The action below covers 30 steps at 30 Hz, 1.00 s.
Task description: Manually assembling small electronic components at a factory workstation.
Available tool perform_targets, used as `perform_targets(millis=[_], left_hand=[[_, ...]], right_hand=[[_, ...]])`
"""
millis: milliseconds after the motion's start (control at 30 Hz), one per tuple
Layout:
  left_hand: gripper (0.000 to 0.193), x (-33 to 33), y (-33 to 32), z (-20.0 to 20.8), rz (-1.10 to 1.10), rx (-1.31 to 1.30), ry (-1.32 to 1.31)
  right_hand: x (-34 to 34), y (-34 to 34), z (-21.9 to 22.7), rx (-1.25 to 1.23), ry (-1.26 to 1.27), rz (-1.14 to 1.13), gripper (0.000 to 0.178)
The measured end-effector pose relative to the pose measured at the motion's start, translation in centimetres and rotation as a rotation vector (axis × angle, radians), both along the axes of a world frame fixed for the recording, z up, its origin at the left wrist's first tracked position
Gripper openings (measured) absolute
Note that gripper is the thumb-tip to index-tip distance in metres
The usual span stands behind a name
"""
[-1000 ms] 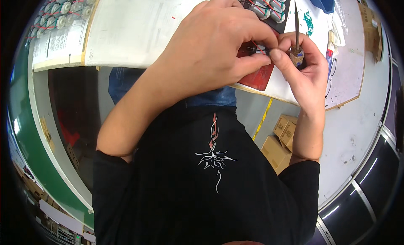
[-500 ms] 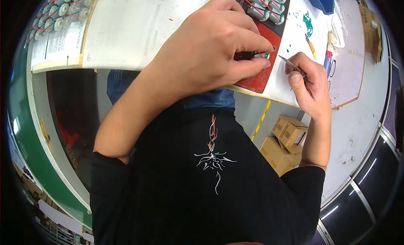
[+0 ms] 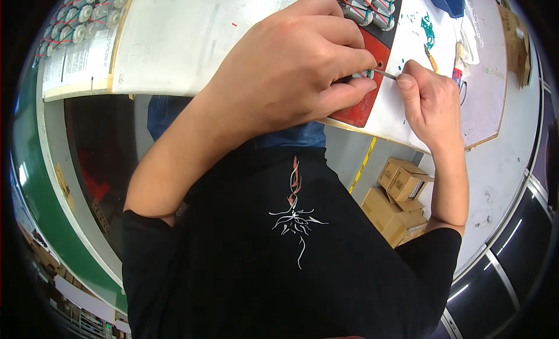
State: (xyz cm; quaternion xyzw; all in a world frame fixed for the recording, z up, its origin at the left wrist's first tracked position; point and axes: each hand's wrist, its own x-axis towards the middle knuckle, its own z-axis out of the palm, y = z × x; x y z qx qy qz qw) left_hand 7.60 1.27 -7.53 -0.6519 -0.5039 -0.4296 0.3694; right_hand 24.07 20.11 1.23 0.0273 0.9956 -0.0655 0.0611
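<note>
My left hand (image 3: 303,62) is closed with thumb and forefinger pinching a small grey part with green on it (image 3: 364,74), probably a small motor; most of it is hidden by the fingers. The part is over a red board (image 3: 356,114) near the table's front edge. In my right hand (image 3: 432,103), closed, is a slim pointed metal tool (image 3: 385,74); its kind is unclear because the fist covers the rest. Its tip reaches the part beside my left fingertips. Farther back on the board stand several grey motors (image 3: 356,13) with red and green wires.
Green scraps (image 3: 428,31) lie right of the board, beside an orange-handled hand tool (image 3: 431,60). A blue bin (image 3: 447,2) stands at the back right. More wired motors (image 3: 75,21) sit at the far left of the white table (image 3: 169,53). Cardboard boxes (image 3: 400,182) are below the table.
My right hand has turned and risen slightly, bringing the tool's tip left against the held part. The left hand keeps its pinch with almost no movement.
</note>
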Motion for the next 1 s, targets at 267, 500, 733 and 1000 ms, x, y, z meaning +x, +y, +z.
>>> perform_targets(millis=[267, 500, 733, 1000], left_hand=[[0.016, 0.1, -0.3, 0.6, -0.029, -0.081, -0.052], [0.016, 0.1, -0.5, 0.7, -0.030, -0.116, -0.066], [0.018, 1.0, -1.0, 1.1, -0.055, -0.228, -0.317], [0.025, 2.5, -1.8, 3.7, -0.052, -0.446, -0.582]], right_hand=[[-0.5, -0.1, 0.6, -0.051, -0.135, -0.001, 0.056], [-0.4, 0.1, 0.9, -0.125, -0.239, -0.029, 0.054], [0.4, 1.1, 1.3, -0.224, -0.143, 0.038, 0.048], [1.2, -1.9, -0.9, -1.122, 0.272, -0.400, 0.028]])
